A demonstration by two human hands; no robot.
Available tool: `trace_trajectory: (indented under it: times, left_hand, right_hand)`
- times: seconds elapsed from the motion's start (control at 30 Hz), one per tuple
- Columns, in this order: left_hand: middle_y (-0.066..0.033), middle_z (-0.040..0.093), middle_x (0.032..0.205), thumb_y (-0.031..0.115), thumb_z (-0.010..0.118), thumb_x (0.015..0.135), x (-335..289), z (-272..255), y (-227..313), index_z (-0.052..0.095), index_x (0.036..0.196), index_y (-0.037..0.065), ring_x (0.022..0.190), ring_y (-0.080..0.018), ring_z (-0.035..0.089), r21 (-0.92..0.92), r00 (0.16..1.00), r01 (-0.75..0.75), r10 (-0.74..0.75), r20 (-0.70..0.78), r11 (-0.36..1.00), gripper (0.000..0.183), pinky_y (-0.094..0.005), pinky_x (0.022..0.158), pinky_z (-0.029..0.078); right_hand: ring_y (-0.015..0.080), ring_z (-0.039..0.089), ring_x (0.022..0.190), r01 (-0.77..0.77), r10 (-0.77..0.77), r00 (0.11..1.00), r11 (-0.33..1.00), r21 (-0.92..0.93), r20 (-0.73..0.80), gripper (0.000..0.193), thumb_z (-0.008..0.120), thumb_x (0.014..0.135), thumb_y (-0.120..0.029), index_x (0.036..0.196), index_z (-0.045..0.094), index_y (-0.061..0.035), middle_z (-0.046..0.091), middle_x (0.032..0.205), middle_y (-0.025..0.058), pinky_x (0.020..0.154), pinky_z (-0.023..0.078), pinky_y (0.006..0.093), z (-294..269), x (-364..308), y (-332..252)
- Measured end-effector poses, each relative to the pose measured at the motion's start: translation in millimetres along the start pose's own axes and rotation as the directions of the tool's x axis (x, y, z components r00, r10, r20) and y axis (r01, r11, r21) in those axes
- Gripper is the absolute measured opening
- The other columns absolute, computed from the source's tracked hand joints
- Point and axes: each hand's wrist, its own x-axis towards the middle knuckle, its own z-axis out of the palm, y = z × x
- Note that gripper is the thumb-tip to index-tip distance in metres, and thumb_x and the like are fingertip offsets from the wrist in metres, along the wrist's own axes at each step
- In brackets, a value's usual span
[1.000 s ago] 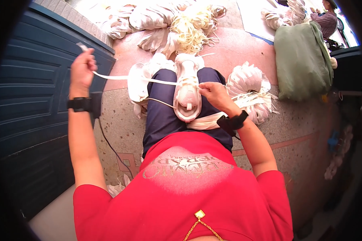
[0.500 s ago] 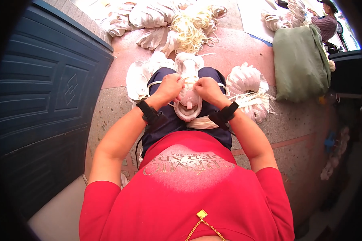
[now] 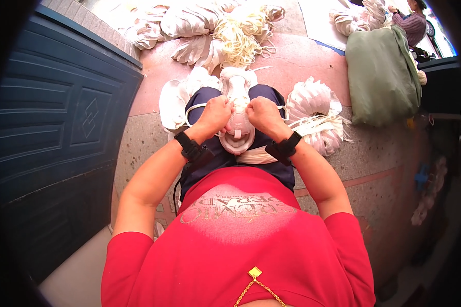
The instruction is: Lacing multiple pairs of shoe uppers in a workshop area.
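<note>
A pale pink and white sneaker (image 3: 237,123) rests between my thighs, its heel opening toward me and its toe pointing away. My left hand (image 3: 217,113) is closed at the left side of its lacing, and my right hand (image 3: 264,113) is closed at the right side. A white shoelace (image 3: 189,110) curves out from behind the left hand, and another length shows beyond the right one. Both fists appear to grip the lace; the pinched parts are hidden by my fingers. Left of my knee lies another white shoe (image 3: 172,104), partly covered by my leg.
Bundles of white laces (image 3: 315,102) lie right of my knee. More pale bundles (image 3: 194,20) and a cream lace heap (image 3: 241,36) lie ahead. A green sack (image 3: 381,77) stands at right, near another person (image 3: 412,25). A dark blue panelled door (image 3: 71,112) is at left.
The whole view has shifted slightly. My hands stay closed beside the sneaker's lacing, with almost no visible movement of the lace or shoe.
</note>
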Motion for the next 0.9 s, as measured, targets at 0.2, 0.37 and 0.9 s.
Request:
trace_trajectory:
  times: [0.2,0.37,0.9]
  left_hand:
    - [-0.0139,0.057,0.066,0.016,0.044,0.086,-0.6,-0.4,0.2,0.051,0.080,-0.006,0.040,-0.0179,0.055,-0.021,1.000,-0.014,0.014,-0.018,1.000,0.024,-0.0278,0.032,0.043]
    - [-0.0070,0.055,0.063,0.018,0.043,0.088,-1.0,-0.3,-0.5,0.052,0.083,-0.003,0.039,-0.0105,0.050,-0.034,1.000,0.002,-0.002,-0.001,0.999,0.024,-0.0230,0.032,0.041]
    - [-0.0051,0.054,0.067,0.020,0.043,0.089,1.0,-2.0,-4.6,0.052,0.085,-0.001,0.038,-0.0089,0.049,-0.128,0.999,0.031,-0.027,0.031,0.991,0.023,-0.0212,0.032,0.041]
  right_hand:
    - [0.0337,0.058,0.073,0.008,-0.010,1.000,0.991,0.136,0.008,0.016,0.054,0.073,-0.012,0.075,0.063,0.0003,0.059,0.075,0.0197,0.068,0.045,0.0391,2.4,2.8,2.4]
    - [0.0351,0.058,0.068,-0.139,0.069,0.976,0.927,0.347,0.205,0.017,0.054,0.071,-0.013,0.076,0.063,0.0003,0.060,0.070,0.0202,0.065,0.046,0.0390,1.6,9.5,10.5]
    - [0.0280,0.060,0.069,-0.078,-0.003,0.981,0.909,0.409,0.193,0.017,0.053,0.077,-0.009,0.090,0.059,0.0018,0.061,0.075,0.0195,0.065,0.045,0.0357,12.2,6.4,14.5]
